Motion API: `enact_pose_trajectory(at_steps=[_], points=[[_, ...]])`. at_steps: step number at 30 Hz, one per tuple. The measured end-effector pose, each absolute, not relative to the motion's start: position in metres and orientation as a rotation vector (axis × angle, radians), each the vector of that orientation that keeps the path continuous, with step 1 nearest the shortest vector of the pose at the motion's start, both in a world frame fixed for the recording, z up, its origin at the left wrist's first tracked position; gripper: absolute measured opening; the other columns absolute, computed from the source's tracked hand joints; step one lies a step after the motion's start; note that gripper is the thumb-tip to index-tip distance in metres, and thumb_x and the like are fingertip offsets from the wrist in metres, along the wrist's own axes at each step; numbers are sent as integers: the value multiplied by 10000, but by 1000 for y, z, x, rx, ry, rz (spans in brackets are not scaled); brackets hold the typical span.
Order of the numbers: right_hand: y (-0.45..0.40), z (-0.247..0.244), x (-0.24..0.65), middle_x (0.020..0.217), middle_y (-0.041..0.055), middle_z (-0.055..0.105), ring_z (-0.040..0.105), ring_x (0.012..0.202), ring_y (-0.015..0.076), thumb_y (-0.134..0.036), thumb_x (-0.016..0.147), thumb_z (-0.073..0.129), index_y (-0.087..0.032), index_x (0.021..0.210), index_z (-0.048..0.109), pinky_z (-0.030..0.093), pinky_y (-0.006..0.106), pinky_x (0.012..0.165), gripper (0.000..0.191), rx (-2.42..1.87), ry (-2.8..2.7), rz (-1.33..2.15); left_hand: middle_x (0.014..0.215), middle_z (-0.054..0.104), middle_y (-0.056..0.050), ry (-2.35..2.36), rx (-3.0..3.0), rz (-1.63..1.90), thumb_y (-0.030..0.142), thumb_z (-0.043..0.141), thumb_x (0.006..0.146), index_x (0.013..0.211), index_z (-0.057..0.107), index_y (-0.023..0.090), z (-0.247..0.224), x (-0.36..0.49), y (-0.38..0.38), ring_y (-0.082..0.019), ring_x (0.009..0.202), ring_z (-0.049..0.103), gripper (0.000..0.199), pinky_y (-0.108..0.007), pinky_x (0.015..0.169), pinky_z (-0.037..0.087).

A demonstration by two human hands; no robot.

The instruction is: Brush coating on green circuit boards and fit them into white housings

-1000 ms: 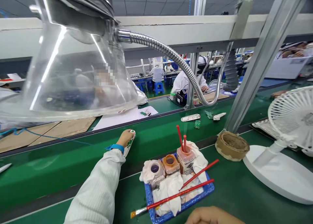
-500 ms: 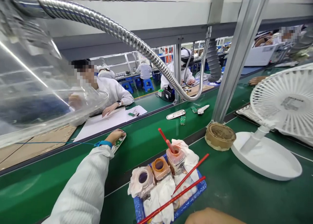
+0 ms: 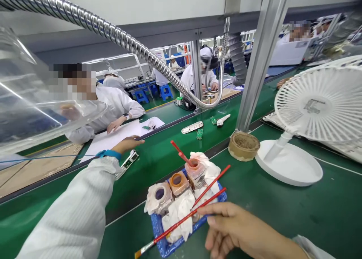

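Observation:
My left hand (image 3: pixel 128 143), with a blue strap at its wrist, is stretched over the green belt with its fingers extended. Just below it lies a white casing with a circuit board (image 3: pixel 128 163), apart from the fingers. My right hand (image 3: pixel 236 222) is in front of the blue tray (image 3: pixel 161 244). Its index fingertip meets the handle of a red brush (image 3: pixel 181 222), and the thumb is a little apart; no firm grip shows. The brush lies slanted across the tray, bristles sticking out at the near left. A second red brush handle (image 3: pixel 213 184) lies behind it.
The tray holds a wrapped jar (image 3: pixel 160 195), an orange jar (image 3: pixel 178 182), a pink jar (image 3: pixel 195 172) with red handles, and white wipes (image 3: pixel 179 213). A white fan (image 3: pixel 288 162) and a brown ring-shaped roll (image 3: pixel 243 146) stand right. A metal hose (image 3: pixel 158 68) hangs overhead; a co-worker (image 3: pixel 113 104) sits opposite.
My left hand has let go of the white casing, which now rests on the belt. My right hand has come up from the bottom edge to the brush handle. The view has shifted slightly.

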State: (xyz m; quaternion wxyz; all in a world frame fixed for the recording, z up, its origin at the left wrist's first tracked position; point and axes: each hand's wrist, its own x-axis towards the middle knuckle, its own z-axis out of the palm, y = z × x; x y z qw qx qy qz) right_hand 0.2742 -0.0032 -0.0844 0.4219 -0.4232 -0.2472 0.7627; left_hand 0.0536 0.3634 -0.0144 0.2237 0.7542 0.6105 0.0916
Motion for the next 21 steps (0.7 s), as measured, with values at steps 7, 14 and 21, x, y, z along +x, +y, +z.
enact_pose_trajectory(at_steps=[7,14,21], points=[[0,-77,265,696,80,674,622,531,133,-321,803,612,-81,1004,581,528,231,479,315,-1089,-226,1937,501,598,-40,1395,2279,-66,347,741,482,455,611,222,15,58,268,-305,709,607,183,-393,760,439],[3,-75,252,724,73,668,618,550,103,-318,849,568,-78,898,576,540,202,494,245,-1067,-214,1892,862,698,-58,1013,2476,-136,355,600,724,829,695,348,11,30,114,-268,785,617,142,-352,711,411],[9,-81,240,676,38,634,576,502,91,-365,879,516,-145,848,455,520,210,479,230,-1117,-447,1725,856,664,-100,1007,2646,-203,353,597,752,837,665,315,-12,37,79,-291,762,598,115,-360,645,380]])
